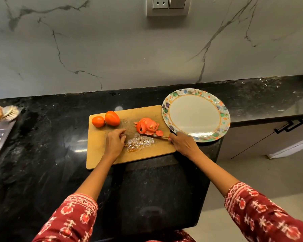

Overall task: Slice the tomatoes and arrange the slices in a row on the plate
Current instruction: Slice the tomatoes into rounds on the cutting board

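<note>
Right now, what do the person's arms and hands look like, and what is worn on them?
Both arms are bare from wrist to past the elbow. The left hand and right hand wear no gloves; no rings or bangles can be made out. Above each elbow is a loose dark red sleeve, the left sleeve and the right sleeve, printed with white and orange motifs and edged by a patterned white band at the cuff.

Soft light from above is glaring off the glossy black granite counter [63, 137] before me; the wide lens is bending the edges, and my patterned red sleeves [269, 215] are blurring.
</note>
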